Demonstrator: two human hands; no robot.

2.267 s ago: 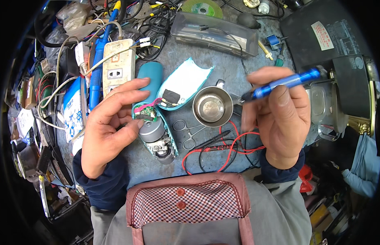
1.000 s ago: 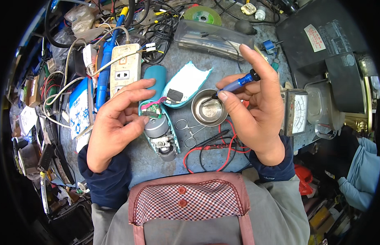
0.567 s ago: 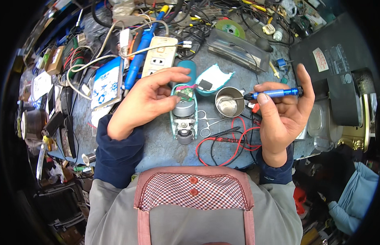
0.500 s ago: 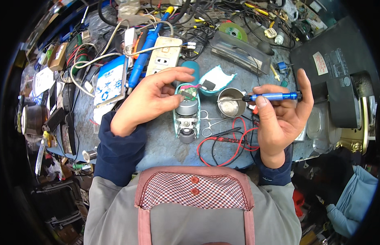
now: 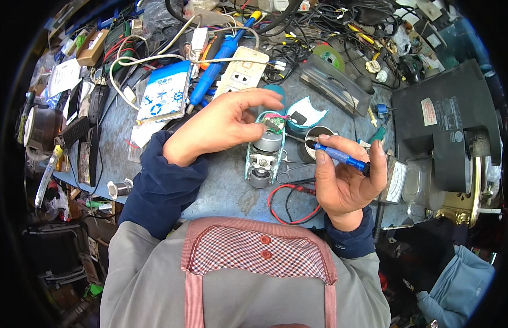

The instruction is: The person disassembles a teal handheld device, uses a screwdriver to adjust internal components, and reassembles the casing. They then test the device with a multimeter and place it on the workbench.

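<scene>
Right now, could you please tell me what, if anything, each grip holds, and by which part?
The right grip holds a slim blue tool by its handle. The left grip is at the opened device; a hold cannot be told.

The view comes from the left of 2 wide fisheye cameras side by side on the person's head. It looks down and forward, upright and unmirrored, past the red-and-white checked cloth bib point(image 5: 232, 254) at the lower edge onto the scuffed blue-grey flat workbench point(image 5: 224, 194). It is near enough to show the bare left hand point(image 5: 216, 123) and bare right hand point(image 5: 347, 180) whole around mid-picture, yet wide enough to reach the crumpled light-blue cloth point(image 5: 461, 284) beyond the bench; black surrounds its curved rim.
</scene>
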